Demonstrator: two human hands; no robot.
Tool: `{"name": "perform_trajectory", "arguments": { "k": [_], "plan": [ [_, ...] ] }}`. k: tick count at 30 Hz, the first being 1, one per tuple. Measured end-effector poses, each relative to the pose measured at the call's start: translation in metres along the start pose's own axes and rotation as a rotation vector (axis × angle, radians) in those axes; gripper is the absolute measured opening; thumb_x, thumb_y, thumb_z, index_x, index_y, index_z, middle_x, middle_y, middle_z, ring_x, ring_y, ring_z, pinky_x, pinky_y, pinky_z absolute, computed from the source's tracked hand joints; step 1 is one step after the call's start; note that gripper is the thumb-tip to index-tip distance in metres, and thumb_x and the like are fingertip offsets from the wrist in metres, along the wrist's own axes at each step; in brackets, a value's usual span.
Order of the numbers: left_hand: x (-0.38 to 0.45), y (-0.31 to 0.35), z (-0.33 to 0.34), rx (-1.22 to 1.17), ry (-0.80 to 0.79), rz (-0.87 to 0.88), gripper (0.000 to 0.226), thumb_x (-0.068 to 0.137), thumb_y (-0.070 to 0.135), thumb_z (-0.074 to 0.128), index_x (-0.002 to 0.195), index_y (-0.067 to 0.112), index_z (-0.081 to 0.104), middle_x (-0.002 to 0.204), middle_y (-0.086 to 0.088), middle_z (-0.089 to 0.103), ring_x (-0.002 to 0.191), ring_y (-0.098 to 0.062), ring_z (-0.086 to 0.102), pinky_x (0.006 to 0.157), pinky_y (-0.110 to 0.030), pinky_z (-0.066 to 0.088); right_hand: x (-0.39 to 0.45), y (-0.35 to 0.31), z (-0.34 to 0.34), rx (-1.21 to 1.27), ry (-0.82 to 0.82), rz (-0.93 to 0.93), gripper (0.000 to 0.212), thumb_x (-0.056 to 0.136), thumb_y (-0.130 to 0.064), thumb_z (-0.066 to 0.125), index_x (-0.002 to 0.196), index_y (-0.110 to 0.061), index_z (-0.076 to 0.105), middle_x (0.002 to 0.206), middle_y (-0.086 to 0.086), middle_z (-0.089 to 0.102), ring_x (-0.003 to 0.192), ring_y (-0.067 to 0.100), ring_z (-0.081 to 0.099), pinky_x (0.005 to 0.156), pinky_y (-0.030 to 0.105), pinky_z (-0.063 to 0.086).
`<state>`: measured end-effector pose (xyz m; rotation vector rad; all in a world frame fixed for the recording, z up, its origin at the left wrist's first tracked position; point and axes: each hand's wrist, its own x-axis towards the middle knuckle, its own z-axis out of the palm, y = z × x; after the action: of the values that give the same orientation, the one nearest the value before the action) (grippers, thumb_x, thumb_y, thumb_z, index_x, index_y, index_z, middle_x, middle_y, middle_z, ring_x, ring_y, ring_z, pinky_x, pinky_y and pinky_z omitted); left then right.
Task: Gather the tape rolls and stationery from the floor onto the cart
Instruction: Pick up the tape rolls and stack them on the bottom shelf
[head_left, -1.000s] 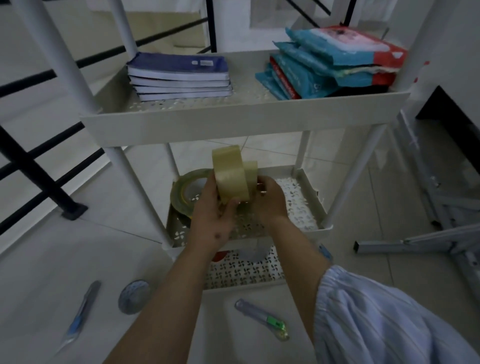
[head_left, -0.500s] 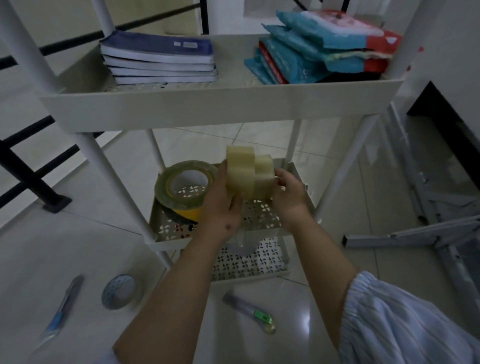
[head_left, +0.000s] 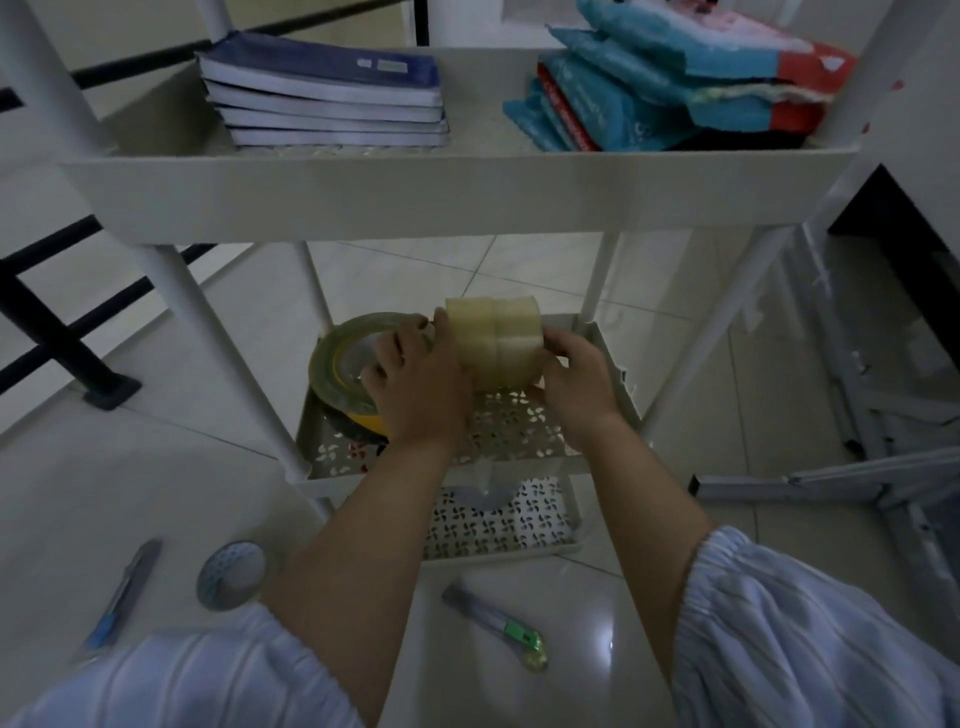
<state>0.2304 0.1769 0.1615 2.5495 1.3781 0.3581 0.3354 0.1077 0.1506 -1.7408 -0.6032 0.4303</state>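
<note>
Two pale clear tape rolls (head_left: 493, 340) stand on edge, pressed side by side, over the cart's middle shelf (head_left: 524, 431). My left hand (head_left: 421, 384) grips their left side and my right hand (head_left: 574, 376) grips their right side. Behind my left hand a large tape roll (head_left: 337, 364) leans on a yellow roll (head_left: 363, 418) at the shelf's left end. On the floor lie a small tape roll (head_left: 231, 574), a blue cutter (head_left: 122, 590) and a green-tipped cutter (head_left: 498, 626).
The white cart's top shelf (head_left: 457, 187) holds stacked notebooks (head_left: 327, 96) and blue packets (head_left: 670, 85). A bottom shelf (head_left: 524, 525) sits under the middle one. A black railing (head_left: 57, 332) stands at the left; folded metal frames (head_left: 831, 478) lie on the tiled floor at the right.
The two rolls, first tilted and apart in my hands, have been squared together and carried lower and farther in over the middle shelf. My head has moved closer to the cart.
</note>
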Motion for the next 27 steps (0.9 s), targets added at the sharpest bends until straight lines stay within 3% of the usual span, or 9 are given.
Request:
{"name": "perform_trajectory", "arguments": {
  "k": [4, 7, 10, 14, 17, 19, 23, 27],
  "plan": [
    [0.003, 0.004, 0.002, -0.026, 0.017, -0.007, 0.067, 0.094, 0.028, 0.042, 0.146, 0.026, 0.0, 0.15, -0.014, 0.019, 0.136, -0.038, 0.012, 0.103, -0.057, 0.024, 0.002, -0.008, 0.003, -0.073, 0.05, -0.058, 0.03, 0.088, -0.001, 0.046, 0.112, -0.01, 0.06, 0.108, 0.011, 0.062, 0.101, 0.03, 0.059, 0.089, 0.048, 0.051],
    [0.004, 0.007, 0.004, -0.027, 0.028, 0.032, 0.065, 0.092, 0.019, 0.042, 0.144, 0.033, 0.005, 0.149, -0.01, 0.021, 0.136, -0.037, 0.011, 0.103, -0.058, 0.021, 0.003, -0.01, 0.002, -0.197, 0.164, -0.109, 0.021, 0.088, -0.001, 0.049, 0.106, -0.006, 0.059, 0.099, 0.001, 0.052, 0.097, 0.023, 0.057, 0.082, 0.027, 0.047],
    [0.005, 0.008, 0.004, -0.026, 0.031, 0.022, 0.063, 0.092, 0.017, 0.042, 0.143, 0.034, 0.008, 0.15, -0.01, 0.018, 0.137, -0.037, 0.008, 0.104, -0.059, 0.019, 0.001, -0.012, 0.002, -0.247, 0.18, -0.127, 0.019, 0.09, -0.003, 0.049, 0.105, -0.005, 0.062, 0.097, 0.0, 0.055, 0.092, 0.014, 0.053, 0.081, 0.02, 0.043],
    [0.002, 0.006, 0.006, -0.039, 0.001, 0.027, 0.069, 0.09, 0.016, 0.046, 0.143, 0.033, 0.005, 0.153, -0.011, 0.007, 0.139, -0.037, 0.002, 0.108, -0.059, 0.016, -0.003, -0.011, -0.002, -0.282, 0.15, -0.108, 0.025, 0.092, -0.009, 0.048, 0.114, -0.006, 0.059, 0.115, 0.01, 0.063, 0.106, 0.021, 0.057, 0.085, 0.019, 0.04],
    [-0.001, 0.009, 0.004, -0.091, 0.011, 0.002, 0.069, 0.093, 0.017, 0.042, 0.145, 0.033, 0.0, 0.154, -0.011, 0.002, 0.141, -0.035, -0.002, 0.113, -0.057, 0.011, -0.007, -0.01, -0.003, -0.233, 0.013, 0.031, 0.038, 0.096, -0.023, 0.043, 0.131, -0.01, 0.044, 0.135, 0.011, 0.051, 0.123, 0.025, 0.048, 0.103, 0.034, 0.039],
    [-0.007, 0.011, 0.0, -0.131, 0.037, 0.01, 0.068, 0.093, 0.02, 0.044, 0.145, 0.032, 0.002, 0.155, -0.011, 0.001, 0.141, -0.035, -0.003, 0.114, -0.055, 0.009, -0.014, -0.011, -0.006, -0.278, -0.047, 0.05, 0.044, 0.096, -0.03, 0.04, 0.137, -0.013, 0.036, 0.143, 0.009, 0.043, 0.131, 0.025, 0.04, 0.107, 0.035, 0.034],
    [-0.033, 0.006, 0.003, -0.304, 0.213, 0.173, 0.058, 0.084, 0.019, 0.048, 0.14, 0.019, 0.032, 0.147, -0.023, 0.024, 0.134, -0.047, 0.015, 0.107, -0.06, 0.021, -0.049, -0.013, -0.028, -0.376, -0.12, -0.115, 0.051, 0.094, -0.015, 0.046, 0.141, -0.008, 0.028, 0.15, 0.008, 0.032, 0.133, 0.02, 0.035, 0.104, 0.019, 0.025],
    [-0.076, 0.006, 0.024, -0.358, 0.353, 0.27, 0.053, 0.075, 0.007, 0.049, 0.127, 0.006, 0.045, 0.135, -0.029, 0.037, 0.125, -0.038, 0.024, 0.105, -0.05, 0.022, -0.099, 0.008, -0.058, -0.454, -0.233, -0.23, 0.046, 0.092, -0.009, 0.05, 0.136, -0.01, 0.038, 0.14, 0.007, 0.045, 0.125, 0.017, 0.044, 0.105, 0.027, 0.035]
  ]
}}
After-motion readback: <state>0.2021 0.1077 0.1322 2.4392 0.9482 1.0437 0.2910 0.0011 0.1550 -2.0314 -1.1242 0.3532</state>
